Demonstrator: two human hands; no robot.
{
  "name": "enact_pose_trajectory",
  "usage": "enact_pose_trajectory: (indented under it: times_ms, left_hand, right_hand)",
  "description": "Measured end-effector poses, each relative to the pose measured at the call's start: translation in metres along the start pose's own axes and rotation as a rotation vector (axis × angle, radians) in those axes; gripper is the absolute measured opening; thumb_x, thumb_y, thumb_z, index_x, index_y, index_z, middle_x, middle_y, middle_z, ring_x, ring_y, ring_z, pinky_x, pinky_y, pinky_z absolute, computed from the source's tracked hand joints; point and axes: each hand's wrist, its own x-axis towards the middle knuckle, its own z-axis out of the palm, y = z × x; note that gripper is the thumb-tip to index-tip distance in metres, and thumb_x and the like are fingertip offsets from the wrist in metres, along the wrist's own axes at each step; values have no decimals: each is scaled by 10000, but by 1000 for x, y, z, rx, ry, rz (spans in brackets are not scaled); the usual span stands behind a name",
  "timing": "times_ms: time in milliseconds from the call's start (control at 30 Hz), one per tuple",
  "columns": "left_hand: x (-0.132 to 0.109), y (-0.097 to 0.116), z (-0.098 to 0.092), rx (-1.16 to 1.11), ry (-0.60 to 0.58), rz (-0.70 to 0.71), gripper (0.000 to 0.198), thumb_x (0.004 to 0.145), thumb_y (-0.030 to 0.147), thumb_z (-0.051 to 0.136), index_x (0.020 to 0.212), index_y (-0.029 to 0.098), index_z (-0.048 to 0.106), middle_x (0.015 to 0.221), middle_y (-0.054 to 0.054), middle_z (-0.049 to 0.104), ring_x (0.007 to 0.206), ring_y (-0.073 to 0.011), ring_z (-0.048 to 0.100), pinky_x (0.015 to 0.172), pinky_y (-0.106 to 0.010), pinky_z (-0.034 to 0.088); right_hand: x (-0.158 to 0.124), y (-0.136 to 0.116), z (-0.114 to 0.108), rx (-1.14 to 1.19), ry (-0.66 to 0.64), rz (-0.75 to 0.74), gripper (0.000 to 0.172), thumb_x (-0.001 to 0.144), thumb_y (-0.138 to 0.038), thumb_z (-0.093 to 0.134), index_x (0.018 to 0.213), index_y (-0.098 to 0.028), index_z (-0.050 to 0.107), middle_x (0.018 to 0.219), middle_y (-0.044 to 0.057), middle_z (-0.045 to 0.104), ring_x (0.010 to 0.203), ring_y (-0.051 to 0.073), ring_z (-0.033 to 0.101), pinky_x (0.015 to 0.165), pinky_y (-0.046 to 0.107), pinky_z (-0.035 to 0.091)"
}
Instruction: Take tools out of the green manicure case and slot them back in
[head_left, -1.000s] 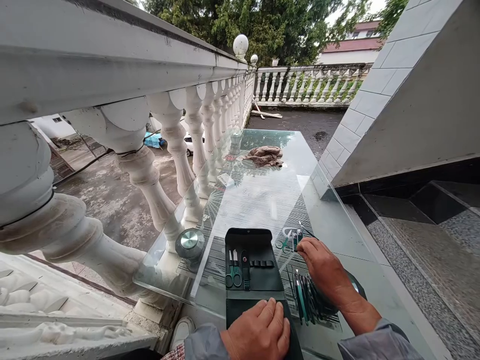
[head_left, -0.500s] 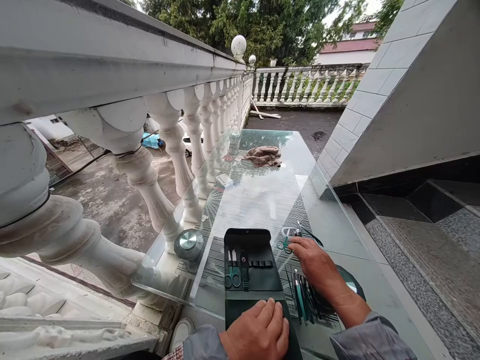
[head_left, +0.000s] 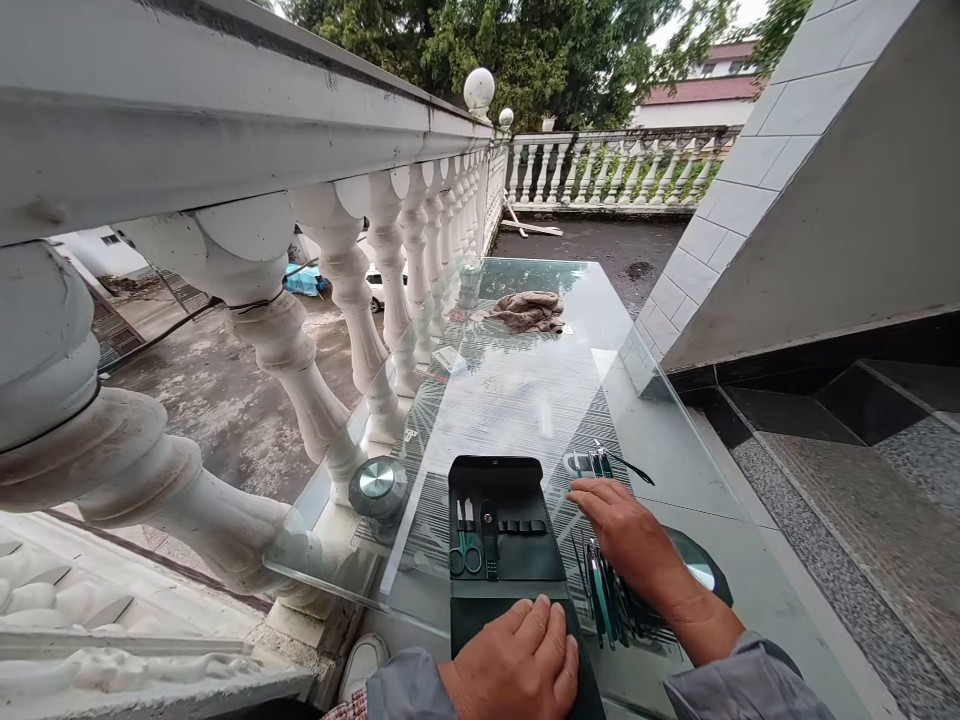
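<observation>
An open black tool case [head_left: 504,530] lies on the glass table [head_left: 525,390], holding green-handled scissors [head_left: 465,550] and a dark tool in its loops. My left hand [head_left: 517,660] rests palm down on the case's near flap, fingers together and flat. My right hand [head_left: 626,530] lies to the right of the case, fingers stretched forward and low over the glass, covering part of a row of green and black tools [head_left: 604,595]. Just beyond its fingertips lie a few small tools [head_left: 600,463].
A white stone balustrade [head_left: 300,300] runs along the left. A round metal table fitting [head_left: 377,482] sits left of the case. A brown cloth [head_left: 525,310] lies at the table's far end. A tiled wall [head_left: 787,200] and dark steps stand to the right.
My right hand has shifted left toward the case, and the small tools beyond its fingertips have been nudged about. My left hand has stayed on the flap.
</observation>
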Motion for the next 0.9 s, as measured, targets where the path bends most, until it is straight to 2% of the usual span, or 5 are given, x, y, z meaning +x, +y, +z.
enact_pose_trajectory:
  times_ms: [200, 367, 600, 733, 900]
  left_hand:
    - [1, -1, -3, -5, -3, 2, 284, 893, 261, 480, 1089, 71, 560, 1135, -155, 606, 1045, -261, 579, 895, -378, 440]
    - [2, -1, -4, 3, -11, 16, 291, 900, 259, 453, 1088, 65, 561, 1137, -167, 600, 1034, -265, 581, 878, -382, 444]
    - [2, 0, -1, -85, -91, 10, 298, 901, 234, 423, 1107, 58, 547, 1068, -160, 610, 972, -233, 588, 886, -387, 433]
    - [2, 3, 3, -196, -73, -26, 213, 876, 192, 448, 1006, 85, 580, 957, -108, 622, 850, -198, 592, 887, -407, 425]
    - [0, 5, 5, -191, -49, -36, 223, 870, 197, 458, 1020, 82, 577, 1003, -117, 603, 876, -212, 578, 904, -429, 404]
  right_hand:
    - [0, -1, -1, -63, 17, 47, 323, 818, -70, 407, 980, -170, 667, 1021, 104, 664, 984, 229, 553, 829, 385, 481]
    - [7, -39, -10, 80, 117, 30, 251, 888, -174, 402, 1010, -172, 622, 981, 86, 652, 953, 204, 558, 862, 364, 452]
    - [14, -97, -8, 283, -96, 2, 171, 866, -163, 442, 827, -203, 603, 778, 29, 620, 741, 159, 545, 676, 297, 450]
    - [15, -109, -8, 271, -268, -114, 194, 817, -82, 488, 781, -223, 615, 768, 5, 595, 736, 144, 515, 616, 251, 411]
    - [16, -111, -4, 204, -317, -226, 217, 805, -83, 522, 787, -254, 655, 794, 5, 577, 749, 140, 496, 581, 234, 380]
